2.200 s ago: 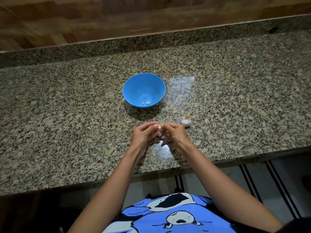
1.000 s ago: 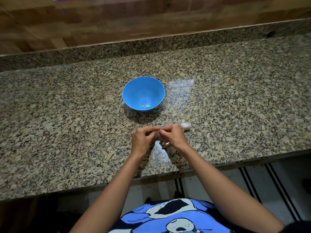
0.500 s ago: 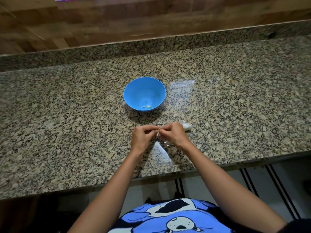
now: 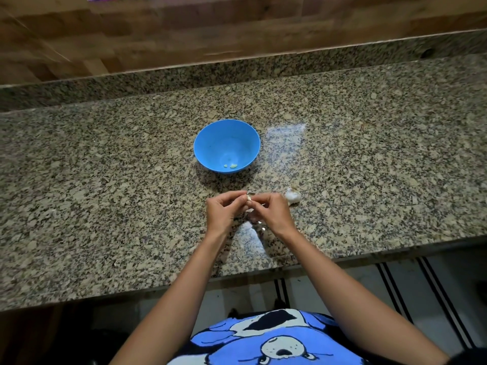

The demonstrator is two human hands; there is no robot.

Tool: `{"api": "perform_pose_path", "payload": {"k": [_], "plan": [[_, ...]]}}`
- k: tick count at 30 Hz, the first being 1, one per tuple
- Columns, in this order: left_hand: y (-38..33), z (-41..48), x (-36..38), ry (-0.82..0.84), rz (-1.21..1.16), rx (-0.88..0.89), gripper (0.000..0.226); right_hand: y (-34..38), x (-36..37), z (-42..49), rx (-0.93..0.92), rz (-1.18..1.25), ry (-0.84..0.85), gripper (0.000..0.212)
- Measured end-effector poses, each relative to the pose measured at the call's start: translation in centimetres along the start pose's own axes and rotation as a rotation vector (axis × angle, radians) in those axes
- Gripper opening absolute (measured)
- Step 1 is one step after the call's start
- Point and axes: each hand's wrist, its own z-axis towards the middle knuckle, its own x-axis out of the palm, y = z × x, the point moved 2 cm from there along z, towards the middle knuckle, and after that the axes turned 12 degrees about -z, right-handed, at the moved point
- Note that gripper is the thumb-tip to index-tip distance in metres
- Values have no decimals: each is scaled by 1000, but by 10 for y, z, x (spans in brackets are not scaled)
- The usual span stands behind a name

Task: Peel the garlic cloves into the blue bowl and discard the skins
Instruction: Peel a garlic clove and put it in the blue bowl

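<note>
Little has changed over the last couple of seconds: my left hand [image 4: 222, 210] and right hand [image 4: 271, 210] are where they were, close together over the near part of the speckled granite table [image 4: 105, 180], both pinching one small pale garlic clove [image 4: 248, 198] between their fingertips. The one difference I can see is that a light sliver of clove or skin now shows between the fingertips, where half a second ago it was almost hidden. I take that to mean the skin is starting to lift, though it is too small to be sure. The round blue plastic bowl [image 4: 200, 143] stands just beyond the hands with the same two pale peeled bits [image 4: 232, 166] on its bottom, so nothing new has gone in. The rest of the white garlic bulb [image 4: 293, 196] lies just beside my right hand. I judge the task is at an early stage, with this clove not yet freed.
</note>
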Motion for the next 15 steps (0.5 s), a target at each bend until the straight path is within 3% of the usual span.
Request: {"api": "perform_pose_path", "payload": {"k": [5, 10, 15], "plan": [[1, -1, 0, 6, -22, 3, 16, 3, -1, 1, -87, -213, -21, 21], [-3, -2, -3, -8, -72, 1, 14, 5, -5, -2, 11, 31, -8, 25], [-2, -3, -4, 31, -96, -34, 12, 5, -9, 0, -8, 66, -11, 16]]}}
